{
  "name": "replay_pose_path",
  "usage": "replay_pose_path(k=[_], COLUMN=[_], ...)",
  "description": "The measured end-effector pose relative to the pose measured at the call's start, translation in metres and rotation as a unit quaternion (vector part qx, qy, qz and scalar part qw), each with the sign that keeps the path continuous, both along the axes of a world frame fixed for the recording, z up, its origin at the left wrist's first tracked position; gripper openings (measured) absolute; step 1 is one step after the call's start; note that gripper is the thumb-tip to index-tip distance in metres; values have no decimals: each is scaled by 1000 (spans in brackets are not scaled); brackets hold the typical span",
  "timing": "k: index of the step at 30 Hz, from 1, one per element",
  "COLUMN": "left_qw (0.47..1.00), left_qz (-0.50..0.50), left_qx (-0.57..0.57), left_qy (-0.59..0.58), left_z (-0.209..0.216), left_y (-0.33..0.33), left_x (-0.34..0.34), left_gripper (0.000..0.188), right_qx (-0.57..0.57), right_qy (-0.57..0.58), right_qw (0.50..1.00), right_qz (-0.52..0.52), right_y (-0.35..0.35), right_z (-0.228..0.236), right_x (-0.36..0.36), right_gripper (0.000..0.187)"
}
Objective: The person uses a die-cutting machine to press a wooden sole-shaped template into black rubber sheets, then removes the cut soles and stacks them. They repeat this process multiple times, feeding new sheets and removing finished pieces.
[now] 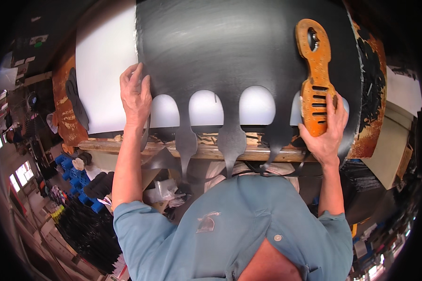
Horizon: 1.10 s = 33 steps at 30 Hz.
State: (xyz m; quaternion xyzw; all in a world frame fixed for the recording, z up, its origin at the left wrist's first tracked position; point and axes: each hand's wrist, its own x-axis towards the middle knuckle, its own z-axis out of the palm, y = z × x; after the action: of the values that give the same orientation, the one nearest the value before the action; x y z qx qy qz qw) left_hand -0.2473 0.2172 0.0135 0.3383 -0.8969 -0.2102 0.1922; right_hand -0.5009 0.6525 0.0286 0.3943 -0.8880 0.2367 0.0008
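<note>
Your left hand (135, 96) lies flat and open on the big black sheet of soft material (234, 51) — pressing its left edge onto the white board (103, 61). Your right hand (324, 133) grips the orange flat cutting pattern with slots (316, 70), which rests on the sheet's right side — near the rounded cut-outs.

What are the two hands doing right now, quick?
Left hand: open, fingers flat on the black sheet, holding nothing.
Right hand: closed around the lower end of the orange cutting die.
</note>
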Motion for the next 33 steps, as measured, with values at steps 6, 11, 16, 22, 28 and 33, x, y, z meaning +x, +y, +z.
replay_pose_path(k=[6, 11, 16, 22, 28, 33], left_qw=[998, 997, 996, 966, 967, 971], left_qz=[-34, -8, -2, 88, 111, 128], left_qx=[0, -11, -23, 205, 211, 169], left_qy=[58, 78, 92, 128, 95, 108], left_z=[-5, -17, -13, 3, -5, -11], left_y=[-5, 1, 9, 10, 9, 11], left_x=[7, 7, 6, 26, 20, 17], left_gripper=[42, 37, 37, 44, 38, 33], right_qx=[-57, -170, -149, -105, 5, 119], right_qy=[-123, -278, -146, -30, 53, 21], right_qw=[989, 944, 976, 991, 988, 977], right_qz=[-57, -49, 58, 78, -145, -177], right_y=[-17, -64, -155, -207, -69, -15], right_z=[31, 53, 26, -7, 23, 19], right_x=[9, 27, 34, 39, -16, 15], right_gripper=[93, 90, 92, 85, 49, 56])
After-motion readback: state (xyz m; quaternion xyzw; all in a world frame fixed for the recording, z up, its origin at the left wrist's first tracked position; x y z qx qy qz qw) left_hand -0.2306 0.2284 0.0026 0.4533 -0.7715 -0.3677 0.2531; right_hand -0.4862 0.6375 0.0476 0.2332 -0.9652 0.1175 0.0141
